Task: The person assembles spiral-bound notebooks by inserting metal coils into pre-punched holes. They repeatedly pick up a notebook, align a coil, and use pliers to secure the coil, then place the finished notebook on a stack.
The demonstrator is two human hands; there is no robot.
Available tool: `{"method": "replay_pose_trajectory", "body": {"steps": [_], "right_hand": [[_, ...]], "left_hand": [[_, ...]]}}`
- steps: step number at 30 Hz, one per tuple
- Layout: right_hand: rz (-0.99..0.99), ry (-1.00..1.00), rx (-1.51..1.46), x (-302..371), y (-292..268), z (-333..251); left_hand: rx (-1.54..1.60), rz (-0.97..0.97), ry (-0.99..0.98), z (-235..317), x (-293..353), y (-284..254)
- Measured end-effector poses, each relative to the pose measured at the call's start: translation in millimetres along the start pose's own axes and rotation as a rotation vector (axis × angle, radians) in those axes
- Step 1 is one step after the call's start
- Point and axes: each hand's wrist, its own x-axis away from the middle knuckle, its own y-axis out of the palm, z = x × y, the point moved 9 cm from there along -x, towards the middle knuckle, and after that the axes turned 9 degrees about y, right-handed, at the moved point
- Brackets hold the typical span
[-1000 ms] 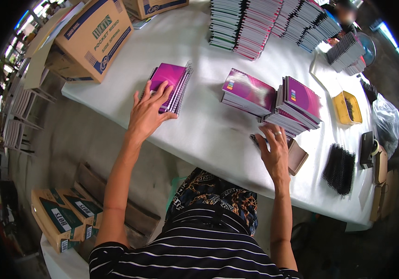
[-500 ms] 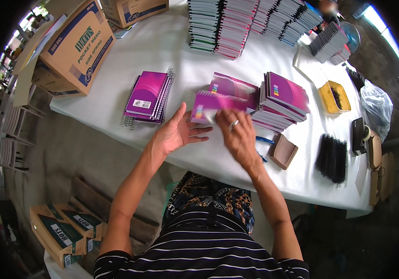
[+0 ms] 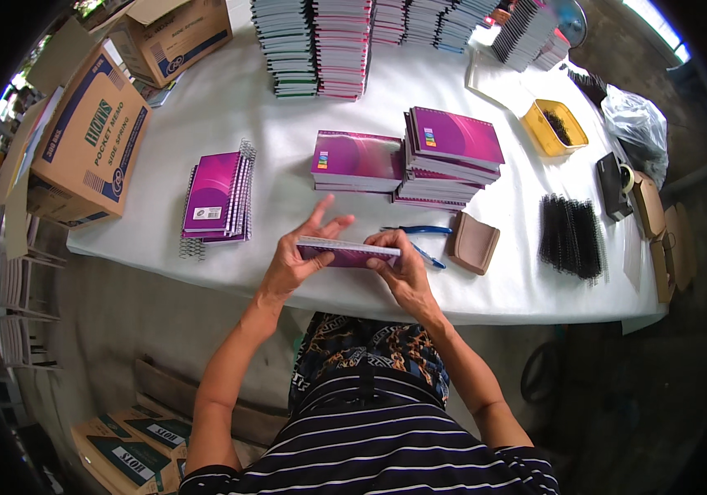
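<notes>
A purple notebook (image 3: 345, 253) is held edge-up between my two hands, over the near part of the table. My left hand (image 3: 297, 256) pinches its left end, with the thumb along the cover and a finger or two raised. At the right end, my right hand (image 3: 400, 262) closes round the corner with thumb and fingers. Beyond them lie a purple notebook stack (image 3: 357, 161) and a taller, uneven stack (image 3: 456, 136). To the left rest spiral-bound purple notebooks (image 3: 215, 198) with wire coils along their edge. Blue-handled pliers (image 3: 419, 230) lie just beyond my right hand.
A tan curved block (image 3: 474, 243) and a pile of black spiral coils (image 3: 572, 239) lie to the right, with a yellow tub (image 3: 553, 129) behind. Tall notebook stacks (image 3: 341, 49) stand at the back. Cardboard boxes (image 3: 93, 140) occupy the left end of the white-covered table (image 3: 279, 124).
The notebook has come off the purple stack and nearer my body, tilted edge-up. My left hand, open before, now grips it along with my right. The view has shifted a little.
</notes>
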Motion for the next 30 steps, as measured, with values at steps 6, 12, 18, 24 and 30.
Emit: {"method": "replay_pose_trajectory", "body": {"steps": [6,12,18,24,30], "right_hand": [[-0.039,0.024,0.145,-6.2,3.6,15.0],[-0.025,0.014,0.108,-2.0,-1.2,15.5],[0.507,-0.33,0.681,12.6,-158.8,-65.0],[1.001,0.374,1.783,13.0,-338.7,-0.1],[0.774,0.431,1.782,-9.2,-338.3,18.6]], "left_hand": [[-1.018,-0.095,0.349,68.1,-12.0,17.1],[-1.645,-0.388,0.302,33.7,-21.8,83.7],[-1.672,-0.428,0.267,22.1,-20.6,76.8],[-1.599,-0.437,0.358,24.2,-30.9,87.4],[-1.606,-0.435,0.3,30.1,-27.0,84.8]]}}
